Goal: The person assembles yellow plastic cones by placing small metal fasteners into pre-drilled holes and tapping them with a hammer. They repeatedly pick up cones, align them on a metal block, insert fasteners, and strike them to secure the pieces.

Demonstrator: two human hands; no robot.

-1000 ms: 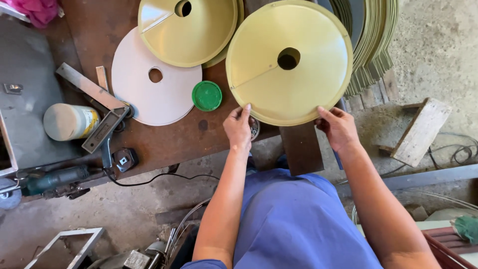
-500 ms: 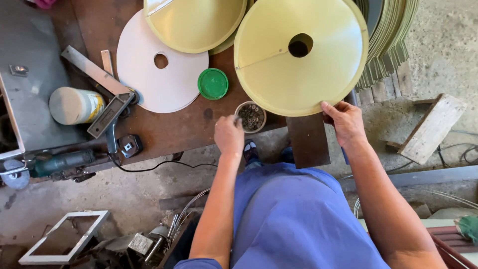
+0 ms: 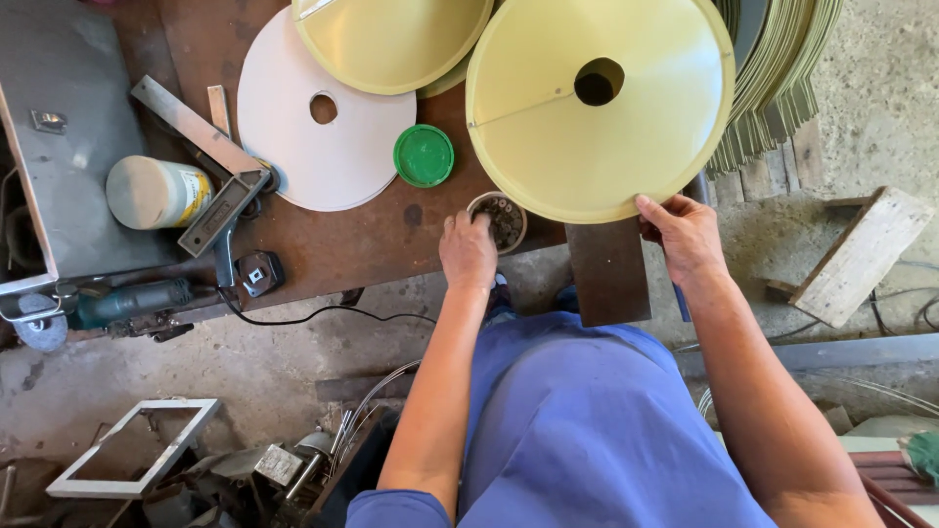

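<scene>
- Right hand (image 3: 688, 235): closed on the near rim of the yellow cone (image 3: 599, 103), thumb on top and fingers under the edge. The grip appears to steady the cone, which overhangs the near edge of the tabletop (image 3: 342, 244).
- Yellow cone: wide shallow metal funnel shape with a round hole near its centre and a straight seam running from the hole to the rim. It lies directly ahead of the right hand and touches it at the rim.
- Second yellow cone (image 3: 391, 39): lies further back to the left, partly over the white disc (image 3: 323, 137); neither hand touches it.
- White disc: flat on the tabletop, with a small centre hole, well to the left of the left hand.
- Left hand (image 3: 468, 252): fingers bent down into the small round tin (image 3: 501, 220); whether they pinch anything cannot be told.
- Small round tin: sits at the near edge of the tabletop, between both hands and just under the cone rim, likely kept there for short reach. It holds small dark pieces, too small to identify.
- Green lid (image 3: 424, 155): lies flat, just beyond the tin.
</scene>
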